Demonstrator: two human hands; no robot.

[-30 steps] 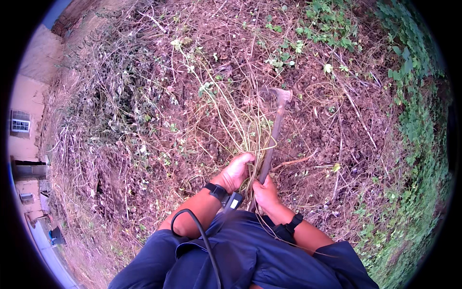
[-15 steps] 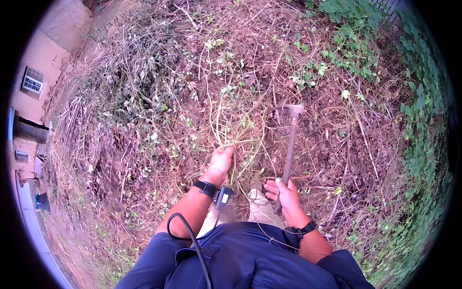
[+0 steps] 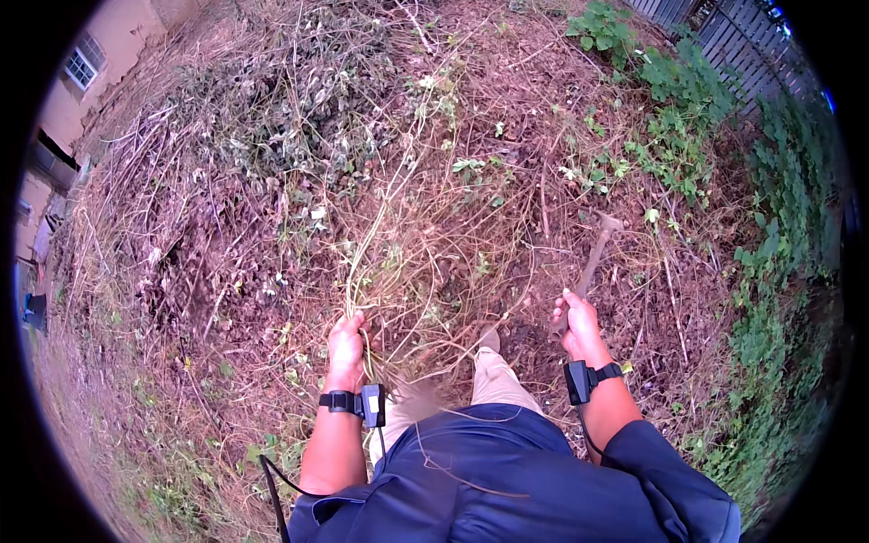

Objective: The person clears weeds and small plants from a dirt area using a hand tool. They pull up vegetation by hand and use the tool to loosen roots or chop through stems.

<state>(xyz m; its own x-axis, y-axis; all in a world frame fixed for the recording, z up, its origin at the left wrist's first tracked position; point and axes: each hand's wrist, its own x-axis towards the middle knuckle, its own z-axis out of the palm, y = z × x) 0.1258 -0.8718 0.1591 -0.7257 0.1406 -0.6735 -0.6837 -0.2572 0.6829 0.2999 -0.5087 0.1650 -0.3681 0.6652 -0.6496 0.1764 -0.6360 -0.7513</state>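
Note:
My left hand point(image 3: 347, 347) is closed around a bundle of long, pale green vines point(image 3: 358, 262). The stems run from the fist up and away over the ground, and loose ends hang by the wrist. Off to the right, my right hand point(image 3: 581, 324) grips the lower handle of a short hoe with a wooden-looking shaft point(image 3: 594, 261). Its head points away from me and a little to the right, above the dry litter; whether it touches the ground I cannot tell. Tangled stems point(image 3: 444, 262) spread between the two hands.
A heap of wilted weeds point(image 3: 281, 109) lies at the far left. Leafy green creepers point(image 3: 679, 81) grow along the right, below a wooden fence point(image 3: 756, 45). A building point(image 3: 113, 45) stands at the upper left. My shoe point(image 3: 489, 339) is among dry stems.
My left hand has moved left and nearer to me, drawing the vines along. The right hand has shifted right and farther away, carrying the hoe. The view has also turned.

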